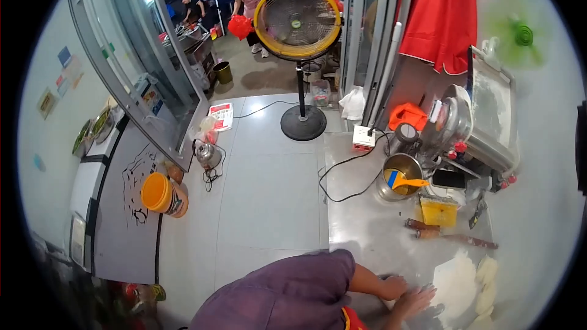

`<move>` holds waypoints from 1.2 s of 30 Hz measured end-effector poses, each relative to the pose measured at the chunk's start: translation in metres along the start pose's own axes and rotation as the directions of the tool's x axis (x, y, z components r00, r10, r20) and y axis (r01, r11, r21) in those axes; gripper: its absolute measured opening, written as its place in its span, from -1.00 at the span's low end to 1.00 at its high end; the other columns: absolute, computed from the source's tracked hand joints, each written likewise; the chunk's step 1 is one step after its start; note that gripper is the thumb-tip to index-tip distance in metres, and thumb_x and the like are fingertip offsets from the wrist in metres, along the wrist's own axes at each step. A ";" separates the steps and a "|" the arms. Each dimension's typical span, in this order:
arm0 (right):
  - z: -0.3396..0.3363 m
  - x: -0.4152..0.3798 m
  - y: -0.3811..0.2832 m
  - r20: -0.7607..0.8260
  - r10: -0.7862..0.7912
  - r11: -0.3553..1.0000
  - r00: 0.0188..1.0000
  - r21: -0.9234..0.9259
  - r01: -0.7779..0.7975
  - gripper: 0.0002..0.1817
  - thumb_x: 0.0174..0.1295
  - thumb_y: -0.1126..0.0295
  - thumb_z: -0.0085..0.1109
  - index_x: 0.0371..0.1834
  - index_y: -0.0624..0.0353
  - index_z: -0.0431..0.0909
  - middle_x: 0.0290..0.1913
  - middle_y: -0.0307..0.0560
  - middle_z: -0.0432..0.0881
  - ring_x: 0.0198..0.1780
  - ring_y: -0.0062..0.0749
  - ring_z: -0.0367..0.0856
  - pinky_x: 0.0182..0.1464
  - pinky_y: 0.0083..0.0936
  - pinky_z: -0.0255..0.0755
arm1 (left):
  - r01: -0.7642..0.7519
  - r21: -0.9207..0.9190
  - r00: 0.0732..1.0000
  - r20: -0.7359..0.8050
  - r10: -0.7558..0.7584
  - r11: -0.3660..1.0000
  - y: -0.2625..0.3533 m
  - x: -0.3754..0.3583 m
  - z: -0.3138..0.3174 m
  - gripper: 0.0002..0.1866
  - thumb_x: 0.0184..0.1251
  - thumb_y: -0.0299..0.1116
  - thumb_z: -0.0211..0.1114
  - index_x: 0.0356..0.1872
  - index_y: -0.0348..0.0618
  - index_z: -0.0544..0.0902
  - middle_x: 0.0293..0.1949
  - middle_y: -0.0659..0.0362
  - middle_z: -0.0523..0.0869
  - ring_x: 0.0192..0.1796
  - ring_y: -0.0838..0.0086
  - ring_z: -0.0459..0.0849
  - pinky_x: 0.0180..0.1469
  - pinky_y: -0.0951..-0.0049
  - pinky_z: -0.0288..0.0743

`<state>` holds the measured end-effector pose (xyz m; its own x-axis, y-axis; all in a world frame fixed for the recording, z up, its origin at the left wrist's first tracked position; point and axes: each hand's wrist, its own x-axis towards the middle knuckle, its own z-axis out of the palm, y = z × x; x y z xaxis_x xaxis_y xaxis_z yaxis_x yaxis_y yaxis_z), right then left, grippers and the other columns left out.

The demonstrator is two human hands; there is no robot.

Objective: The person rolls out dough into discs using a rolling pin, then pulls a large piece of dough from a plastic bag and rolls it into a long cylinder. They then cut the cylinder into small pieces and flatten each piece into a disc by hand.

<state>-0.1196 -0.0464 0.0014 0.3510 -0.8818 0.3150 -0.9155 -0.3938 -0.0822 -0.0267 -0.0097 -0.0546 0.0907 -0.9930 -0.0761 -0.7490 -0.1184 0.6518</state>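
At the lower right, my left hand (393, 287) is low over the metal table (367, 232), its fingers bent and partly hidden. Beside it, my right hand (418, 300) lies flat with its fingers stretched toward a patch of white flour (455, 284). Whether anything is under either palm cannot be made out. Pale dough pieces (486, 287) lie in a row right of the flour. Beyond the hands are a wooden rolling pin (468, 240) and a yellow block-like object (438, 211).
A metal pot (385, 190) holds an orange-handled brush (408, 182). A black cable (339, 198) crosses the table from a power strip (364, 138). A standing fan (298, 21) and yellow bucket (158, 193) are on the floor; two people are outside the doorway.
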 end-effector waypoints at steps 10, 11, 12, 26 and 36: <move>0.023 -0.130 0.056 0.322 -0.171 0.981 0.931 0.148 0.128 -0.47 0.51 0.22 -0.20 0.44 0.32 0.23 0.44 0.15 0.31 0.46 0.03 0.23 0.46 -0.14 0.09 | 0.223 -0.170 0.961 0.207 -0.186 0.960 -0.019 -0.033 -0.045 -0.73 0.09 -0.39 0.28 -0.19 -0.30 0.71 -0.17 -0.15 0.74 -0.04 0.01 0.72 0.01 0.06 0.57; 0.026 -0.123 0.053 0.281 -0.145 0.983 0.949 0.148 0.106 -0.47 0.51 0.23 -0.20 0.43 0.33 0.23 0.44 0.16 0.31 0.46 0.04 0.23 0.46 -0.15 0.09 | 0.151 -0.112 0.946 0.305 -0.111 0.982 -0.028 -0.022 -0.029 -0.73 0.08 -0.39 0.29 -0.19 -0.30 0.72 -0.17 -0.15 0.74 -0.05 0.00 0.72 0.00 0.07 0.57; 0.025 -0.107 0.044 0.235 -0.111 0.985 0.966 0.156 0.076 -0.47 0.51 0.23 -0.20 0.43 0.33 0.24 0.44 0.17 0.31 0.46 0.05 0.23 0.46 -0.15 0.09 | 0.073 -0.069 0.913 0.405 -0.039 0.995 -0.032 -0.015 -0.019 -0.72 0.08 -0.38 0.30 -0.19 -0.29 0.72 -0.17 -0.16 0.75 -0.06 0.00 0.73 0.00 0.08 0.58; -0.068 -0.144 0.022 0.521 -0.023 0.943 0.853 0.295 -0.154 -0.27 0.05 0.22 0.24 0.31 0.35 0.34 0.30 0.29 0.40 0.34 0.13 0.36 0.38 0.00 0.18 | -0.317 0.138 0.883 0.403 0.239 0.938 -0.093 -0.029 0.013 -0.61 0.26 -0.23 0.17 0.00 -0.26 0.64 0.12 -0.10 0.64 0.09 0.06 0.66 0.15 0.06 0.48; -0.008 -0.066 0.010 0.051 0.083 0.944 0.995 0.315 -0.095 -0.31 0.35 0.14 0.05 0.48 0.24 0.19 0.48 0.07 0.27 0.52 -0.11 0.16 0.53 -0.14 -0.03 | -0.156 0.130 0.899 0.430 0.086 0.979 0.007 -0.012 -0.064 -0.67 0.29 -0.11 0.23 -0.17 -0.15 0.72 -0.21 -0.06 0.76 -0.13 -0.01 0.71 -0.08 0.07 0.54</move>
<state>-0.1530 0.0096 -0.0126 0.2839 -0.9234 0.2582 -0.8359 -0.3703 -0.4052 0.0095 0.0016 -0.0007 -0.2650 -0.9036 -0.3366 -0.8330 0.0387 0.5520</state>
